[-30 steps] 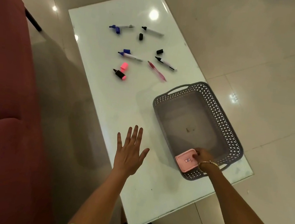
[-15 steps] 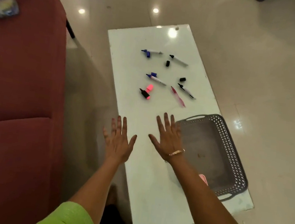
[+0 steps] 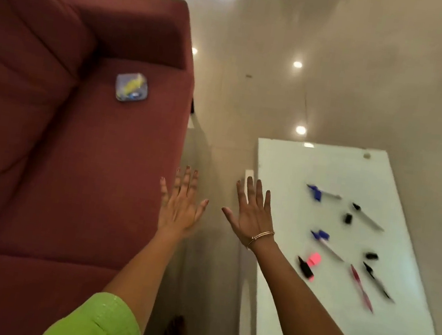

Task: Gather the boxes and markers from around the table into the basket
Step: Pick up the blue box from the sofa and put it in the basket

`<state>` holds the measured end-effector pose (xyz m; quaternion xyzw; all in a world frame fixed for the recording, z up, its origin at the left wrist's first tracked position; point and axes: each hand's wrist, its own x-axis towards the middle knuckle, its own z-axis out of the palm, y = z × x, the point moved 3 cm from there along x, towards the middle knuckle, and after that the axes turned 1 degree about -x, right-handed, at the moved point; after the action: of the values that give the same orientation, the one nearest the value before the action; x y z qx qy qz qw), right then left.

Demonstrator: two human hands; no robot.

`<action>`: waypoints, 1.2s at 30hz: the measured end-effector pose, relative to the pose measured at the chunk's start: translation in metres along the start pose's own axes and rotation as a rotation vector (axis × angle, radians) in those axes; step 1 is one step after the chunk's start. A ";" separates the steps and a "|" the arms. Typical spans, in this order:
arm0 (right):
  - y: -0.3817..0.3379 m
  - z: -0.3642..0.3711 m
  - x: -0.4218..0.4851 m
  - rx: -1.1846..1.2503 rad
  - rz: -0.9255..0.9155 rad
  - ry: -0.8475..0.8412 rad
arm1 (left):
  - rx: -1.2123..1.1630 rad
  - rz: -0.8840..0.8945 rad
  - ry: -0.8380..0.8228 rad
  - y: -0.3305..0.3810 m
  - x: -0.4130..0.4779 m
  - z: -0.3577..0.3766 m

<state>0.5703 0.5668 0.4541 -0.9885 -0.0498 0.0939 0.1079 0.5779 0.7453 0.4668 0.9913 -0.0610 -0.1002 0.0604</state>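
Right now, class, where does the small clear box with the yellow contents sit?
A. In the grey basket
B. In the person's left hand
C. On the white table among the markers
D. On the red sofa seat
D: the small clear box rests on the red sofa seat, apart from the white table, and both the left hand and right hand are open and empty.

A strip of bare floor (image 3: 226, 139) runs up the centre of the frame between the maroon sofa (image 3: 71, 174) at left and the bench (image 3: 284, 176) at right. Scattered markers (image 3: 328, 246) and loose caps (image 3: 348, 218) crowd the bench's right half, while its left edge lies clear. The sofa seat is open apart from one small box (image 3: 131, 87) at upper left.
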 end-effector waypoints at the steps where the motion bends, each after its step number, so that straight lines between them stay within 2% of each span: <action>1: -0.016 -0.005 0.034 0.003 -0.027 -0.013 | -0.010 -0.037 0.006 -0.022 0.022 -0.008; 9: -0.112 -0.035 0.291 -0.052 -0.264 -0.098 | -0.135 -0.316 0.093 -0.149 0.187 -0.049; 13: -0.175 -0.022 0.408 0.026 -0.309 -0.205 | -0.197 -0.470 0.117 -0.216 0.259 -0.051; 15: -0.193 -0.017 0.422 0.133 -0.294 -0.248 | -0.183 -0.453 0.122 -0.225 0.262 -0.053; 18: -0.237 0.009 0.483 0.350 -0.143 -0.338 | -0.181 -0.520 0.140 -0.274 0.294 -0.039; 21: -0.269 0.041 0.529 0.689 0.231 -0.402 | -0.165 -0.552 0.135 -0.315 0.316 -0.030; 23: -0.287 0.063 0.547 0.825 0.384 -0.430 | -0.176 -0.565 0.141 -0.332 0.319 -0.023; 28: -0.306 0.091 0.563 0.652 0.485 -0.281 | -0.167 -0.569 0.148 -0.361 0.315 -0.011; 30: -0.307 0.097 0.566 0.642 0.525 -0.308 | -0.158 -0.559 0.137 -0.367 0.315 -0.011; 34: -0.302 0.096 0.568 0.868 0.577 -0.475 | -0.150 -0.497 0.130 -0.364 0.323 -0.015; 36: -0.300 0.089 0.558 0.987 0.563 -0.504 | -0.133 -0.459 0.116 -0.358 0.327 -0.020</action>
<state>1.0746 0.9432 0.3378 -0.7447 0.2381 0.3614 0.5080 0.9393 1.0570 0.3760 0.9771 0.1759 -0.0581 0.1044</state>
